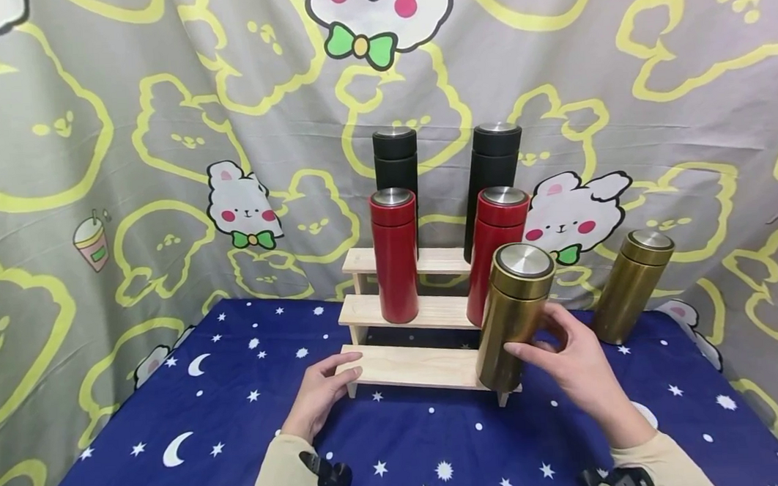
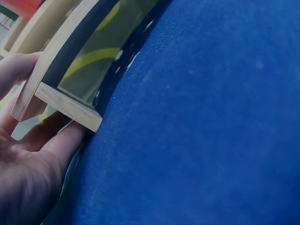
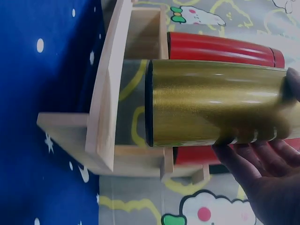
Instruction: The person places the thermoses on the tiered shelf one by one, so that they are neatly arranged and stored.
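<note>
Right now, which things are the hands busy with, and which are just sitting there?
Busy with:
- gold bottle, gripped by the right hand
- wooden rack, held by the left hand

Just sitting there:
- two red bottles
- two black bottles
- second gold bottle

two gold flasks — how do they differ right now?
The near gold flask stands on the lowest step of the wooden rack; the far gold flask stands on the blue cloth, right of the rack. The right hand grips the near gold flask; nothing touches the far gold flask. The left hand holds the rack's left end. Both are capped and share the same shape and colour.
</note>
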### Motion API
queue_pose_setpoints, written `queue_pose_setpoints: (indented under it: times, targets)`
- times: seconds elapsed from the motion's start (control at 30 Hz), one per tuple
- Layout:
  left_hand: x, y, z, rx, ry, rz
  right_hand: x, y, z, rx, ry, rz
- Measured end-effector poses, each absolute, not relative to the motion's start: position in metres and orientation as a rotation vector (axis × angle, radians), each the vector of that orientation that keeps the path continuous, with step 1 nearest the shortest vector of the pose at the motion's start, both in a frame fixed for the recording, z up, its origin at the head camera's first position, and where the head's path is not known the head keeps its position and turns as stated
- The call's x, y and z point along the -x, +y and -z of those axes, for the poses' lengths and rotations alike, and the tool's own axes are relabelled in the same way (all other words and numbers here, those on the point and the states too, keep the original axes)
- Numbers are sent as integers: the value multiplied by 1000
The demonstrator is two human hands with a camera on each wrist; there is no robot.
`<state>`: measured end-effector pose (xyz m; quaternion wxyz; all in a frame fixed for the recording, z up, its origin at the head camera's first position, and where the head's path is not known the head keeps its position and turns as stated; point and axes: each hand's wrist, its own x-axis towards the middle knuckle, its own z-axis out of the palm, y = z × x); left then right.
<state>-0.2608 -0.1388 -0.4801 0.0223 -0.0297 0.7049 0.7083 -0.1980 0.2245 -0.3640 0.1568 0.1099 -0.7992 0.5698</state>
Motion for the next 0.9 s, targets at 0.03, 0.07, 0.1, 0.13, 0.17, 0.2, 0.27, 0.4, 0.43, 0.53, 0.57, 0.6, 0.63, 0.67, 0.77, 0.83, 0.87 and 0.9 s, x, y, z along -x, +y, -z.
queue_pose_setpoints:
  times: [0.03, 0.07, 0.1, 0.13, 0.17, 0.2, 0.27, 0.4, 0.43, 0.53, 0.57, 0.6, 0.63, 0.67, 0.77, 0.83, 0.87, 0.9]
  targets:
    - [261, -139, 480, 89, 2181, -2199, 199, 222, 364, -325, -2287, -1643]
    - [261, -138, 480, 88, 2178, -2203, 200, 220, 365, -334, -2291, -1646]
    - [261, -138, 479, 87, 2178, -2205, 201, 217, 365, -342, -2294, -1655]
    - [261, -138, 479, 90, 2178, -2207, 202, 215, 366, -349, -2296, -1666]
    - [261, -138, 478, 91, 2181, -2206, 204, 212, 367, -357, -2298, -1680]
    - [261, -137, 478, 95, 2182, -2206, 205, 210, 368, -365, -2304, -1684]
    - [260, -137, 478, 98, 2189, -2199, 208, 205, 370, -384, -2305, -1698]
    - [260, -137, 478, 97, 2188, -2201, 214, 196, 375, -399, -2308, -1718]
    - [260, -138, 478, 97, 2185, -2202, 215, 193, 376, -398, -2306, -1728]
    - [260, -138, 479, 88, 2189, -2198, 218, 186, 377, -397, -2297, -1769]
    - [259, -138, 479, 88, 2193, -2193, 220, 183, 378, -396, -2292, -1789]
    - [259, -138, 479, 92, 2196, -2189, 221, 180, 378, -395, -2287, -1805]
    - [259, -138, 479, 97, 2198, -2185, 222, 177, 378, -394, -2283, -1818]
    - [259, -139, 479, 98, 2199, -2184, 223, 174, 378, -394, -2281, -1829]
    - [260, -138, 480, 105, 2201, -2185, 226, 166, 377, -390, -2271, -1851]
    - [261, -138, 482, 101, 2195, -2200, 229, 160, 377, -394, -2259, -1865]
    - [261, -138, 482, 98, 2194, -2205, 230, 158, 377, -398, -2251, -1873]
    - [261, -138, 483, 98, 2195, -2208, 231, 156, 377, -400, -2246, -1875]
